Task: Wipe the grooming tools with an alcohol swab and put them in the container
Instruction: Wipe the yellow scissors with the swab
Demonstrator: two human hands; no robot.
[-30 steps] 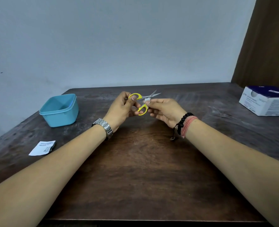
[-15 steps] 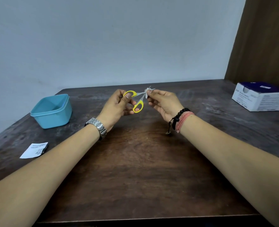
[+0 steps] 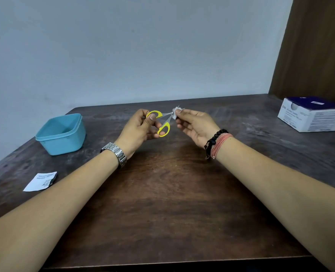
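Observation:
Small scissors [image 3: 163,122] with yellow handles hang over the middle of the dark wooden table [image 3: 162,203]. My left hand [image 3: 139,130] grips the handles, thumb through the upper loop, blades spread apart. My right hand [image 3: 196,124] pinches a small white alcohol swab [image 3: 176,111] around the blades near the pivot; only the blade tips poke out past the swab. The light blue container [image 3: 61,134] stands open at the table's left, apart from both hands; I cannot see inside it.
A torn white swab wrapper [image 3: 40,181] lies near the left front of the table. A white and dark blue box [image 3: 312,114] sits at the far right. A pale wall rises behind the table, with a brown panel at the right.
The swab in my right hand has slid along the blades, out toward the tips and back near the pivot. The scissors' handles have spread wider. The camera view has shifted slightly.

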